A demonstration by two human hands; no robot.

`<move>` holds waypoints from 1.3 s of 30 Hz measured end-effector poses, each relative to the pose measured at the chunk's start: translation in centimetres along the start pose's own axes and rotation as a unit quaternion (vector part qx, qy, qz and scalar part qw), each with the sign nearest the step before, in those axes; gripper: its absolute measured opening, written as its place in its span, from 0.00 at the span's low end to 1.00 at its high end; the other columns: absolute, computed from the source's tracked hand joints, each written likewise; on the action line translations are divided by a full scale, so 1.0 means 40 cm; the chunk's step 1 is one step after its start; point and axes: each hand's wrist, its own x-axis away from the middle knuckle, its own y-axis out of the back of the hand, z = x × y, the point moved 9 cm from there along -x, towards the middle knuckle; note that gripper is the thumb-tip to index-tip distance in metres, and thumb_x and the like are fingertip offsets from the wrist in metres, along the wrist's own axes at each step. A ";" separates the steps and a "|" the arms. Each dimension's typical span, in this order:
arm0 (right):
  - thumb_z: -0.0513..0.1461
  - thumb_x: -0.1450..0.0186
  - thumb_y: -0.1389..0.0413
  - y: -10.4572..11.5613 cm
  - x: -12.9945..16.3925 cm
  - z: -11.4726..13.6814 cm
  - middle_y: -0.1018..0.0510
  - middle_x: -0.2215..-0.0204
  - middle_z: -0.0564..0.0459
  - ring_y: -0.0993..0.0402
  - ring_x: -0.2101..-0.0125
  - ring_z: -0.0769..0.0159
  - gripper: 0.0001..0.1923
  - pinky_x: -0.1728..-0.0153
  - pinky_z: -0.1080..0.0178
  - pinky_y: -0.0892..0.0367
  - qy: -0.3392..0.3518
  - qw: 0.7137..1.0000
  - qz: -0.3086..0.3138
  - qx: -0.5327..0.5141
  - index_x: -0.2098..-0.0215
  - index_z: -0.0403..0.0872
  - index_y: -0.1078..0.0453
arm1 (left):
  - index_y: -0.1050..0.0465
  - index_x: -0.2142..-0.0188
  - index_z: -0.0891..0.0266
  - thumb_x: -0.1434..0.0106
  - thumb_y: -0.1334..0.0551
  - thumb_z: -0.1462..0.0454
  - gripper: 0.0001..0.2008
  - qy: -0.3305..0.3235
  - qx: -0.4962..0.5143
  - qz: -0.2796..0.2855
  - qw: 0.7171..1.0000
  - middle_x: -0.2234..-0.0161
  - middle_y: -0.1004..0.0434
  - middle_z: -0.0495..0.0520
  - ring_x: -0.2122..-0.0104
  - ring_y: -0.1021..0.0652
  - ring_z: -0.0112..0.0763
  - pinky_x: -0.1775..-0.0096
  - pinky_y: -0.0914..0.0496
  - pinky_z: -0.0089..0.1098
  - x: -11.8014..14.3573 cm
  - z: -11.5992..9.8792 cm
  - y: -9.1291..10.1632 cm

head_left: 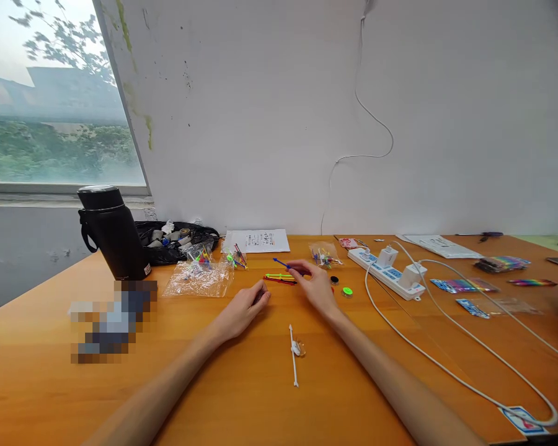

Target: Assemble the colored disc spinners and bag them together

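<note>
We take as landmark the slim white plastic rod with flared ends (293, 368), lying on the brown wood-grain bench (242, 399); a small clear round piece (302, 348) sits at its middle, and we cannot tell whether the 2 are joined. Beyond the rod, we see the right hand (317, 288) pinching a slim blue plastic stick with a pointed tip (281, 264) between thumb and fingers, the tip directed to the left. The left hand (242, 311) rests on the bench to the left of the rod, its fingers loosely curled; we cannot tell whether it holds anything. Beyond the rod and between the 2 hands, we find a slim yellow-green plastic stick (279, 275) and a slim red plastic stick (276, 280) lying side by side, partly hidden by the right hand. Beyond the rod and to its right, we note a small neon-green round piece (347, 291) and a small black round piece (334, 280); farther right lies a long white power strip (376, 265) with 2 white adapters plugged in. Far to the left of the rod, we observe a tall black bottle with a strap (114, 238) standing upright, and, nearer the rod, a crinkled clear plastic bag (198, 283).
</note>
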 end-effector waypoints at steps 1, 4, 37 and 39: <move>0.45 0.34 0.42 -0.011 0.001 -0.010 0.17 0.60 0.50 0.22 0.58 0.59 0.11 0.51 0.55 0.32 0.004 1.000 0.009 0.030 0.57 0.50 0.23 | 0.40 0.66 0.59 0.28 0.52 0.53 0.14 -0.001 0.000 0.002 1.000 0.72 0.34 0.46 0.71 0.34 0.30 0.67 0.42 0.30 0.000 -0.001 -0.001; 0.42 0.34 0.42 -0.034 0.001 -0.027 0.17 0.61 0.52 0.23 0.58 0.59 0.09 0.52 0.57 0.33 0.023 0.994 0.023 0.102 0.60 0.50 0.22 | 0.40 0.65 0.59 0.28 0.52 0.53 0.14 -0.004 0.001 0.004 1.000 0.71 0.33 0.47 0.71 0.34 0.30 0.66 0.42 0.30 0.000 -0.001 -0.007; 0.43 0.32 0.42 -0.125 0.082 0.182 0.25 0.57 0.51 0.30 0.54 0.60 0.12 0.51 0.57 0.34 0.174 0.973 0.090 0.124 0.51 0.52 0.30 | 0.38 0.67 0.62 0.34 0.45 0.43 0.23 0.086 0.480 -0.022 0.873 0.81 0.45 0.41 0.81 0.46 0.19 0.78 0.46 0.22 -0.028 0.071 -0.036; 0.43 0.33 0.40 -0.133 0.090 0.194 0.25 0.58 0.51 0.30 0.55 0.60 0.12 0.52 0.57 0.34 0.182 0.970 0.092 0.132 0.52 0.51 0.30 | 0.38 0.68 0.62 0.35 0.44 0.42 0.24 0.101 0.487 -0.002 0.867 0.82 0.51 0.39 0.82 0.51 0.18 0.79 0.52 0.21 -0.025 0.069 -0.046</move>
